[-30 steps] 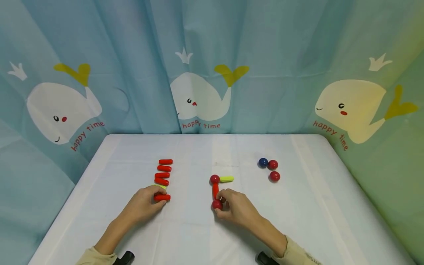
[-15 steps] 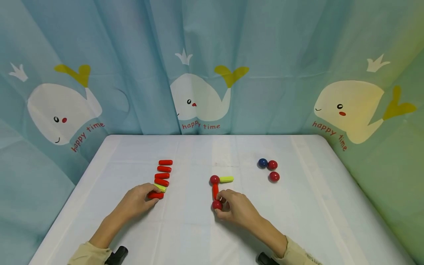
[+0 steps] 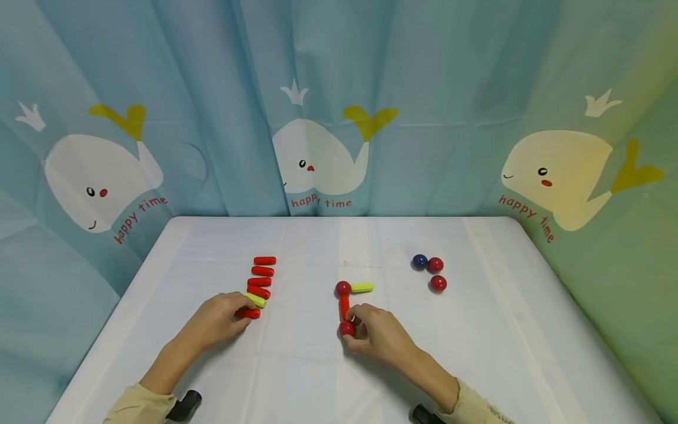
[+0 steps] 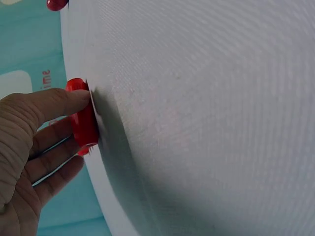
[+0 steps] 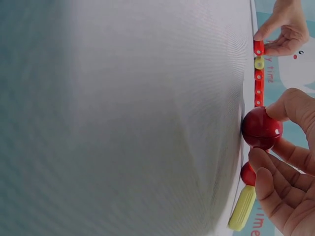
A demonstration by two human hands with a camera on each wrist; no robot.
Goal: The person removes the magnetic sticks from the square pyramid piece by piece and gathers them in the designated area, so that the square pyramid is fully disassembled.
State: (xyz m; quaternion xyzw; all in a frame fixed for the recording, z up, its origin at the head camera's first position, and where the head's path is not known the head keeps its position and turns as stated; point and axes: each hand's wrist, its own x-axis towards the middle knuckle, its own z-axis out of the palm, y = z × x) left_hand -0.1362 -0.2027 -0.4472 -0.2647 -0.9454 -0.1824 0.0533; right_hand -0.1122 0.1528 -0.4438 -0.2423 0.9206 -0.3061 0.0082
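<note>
Seemingly part-built, 2 red balls point(image 3: 343, 288) and 2 rods point(image 3: 362, 288) sit joined on the desk point(image 3: 302, 371), the right hand point(image 3: 382, 334) pinching the nearer ball point(image 3: 346, 328), the left hand's point(image 3: 214, 321) fingers a red rod point(image 3: 251, 313), while 5 other rods point(image 3: 259, 282) and 3 balls point(image 3: 438, 284) lie loose.

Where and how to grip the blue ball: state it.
Likely best: pinch the blue ball across its near and far sides, coming from the left; it is round, and a red ball sits close against its right, leaving the left side free.
</note>
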